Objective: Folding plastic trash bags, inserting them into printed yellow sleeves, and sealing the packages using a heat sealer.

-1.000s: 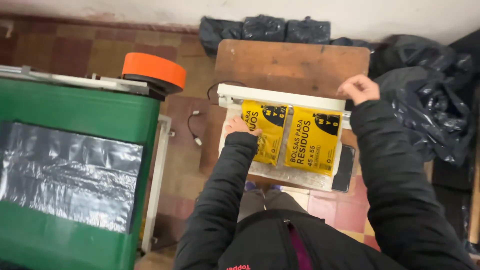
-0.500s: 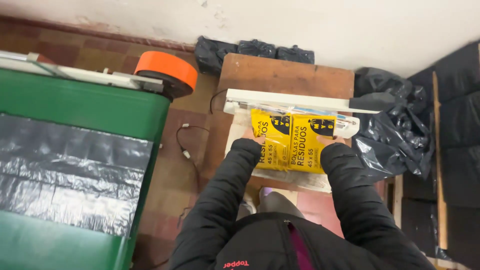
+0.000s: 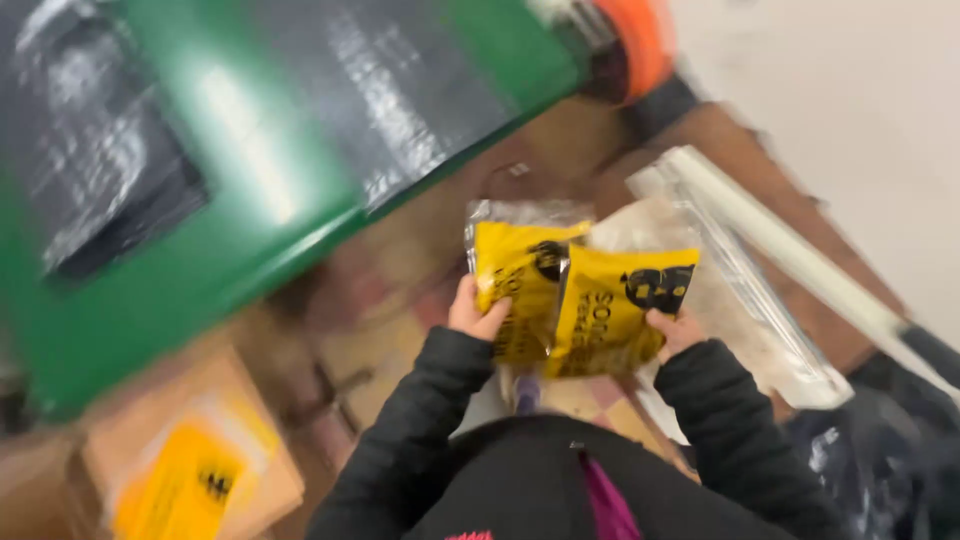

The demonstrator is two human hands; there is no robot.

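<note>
Two yellow packs in clear plastic wrap are held in front of my body. My left hand [image 3: 473, 312] grips the lower edge of the left yellow pack [image 3: 515, 275]. My right hand [image 3: 676, 330] grips the lower right edge of the right yellow pack [image 3: 612, 305]. The two packs overlap in the middle. Both arms wear black sleeves. The picture is blurred by motion.
A green machine with a black plastic film [image 3: 250, 150] stands at the upper left, with an orange roll [image 3: 635, 40] at its end. A wooden table [image 3: 760, 170] with a white sealing bar [image 3: 790, 250] is at the right. A cardboard box with a yellow pack [image 3: 185, 470] sits lower left. Black bags [image 3: 880, 460] lie lower right.
Both hands have lifted the two yellow packs off the wooden table toward my body. The view has swung left, so the green machine now fills the upper left.
</note>
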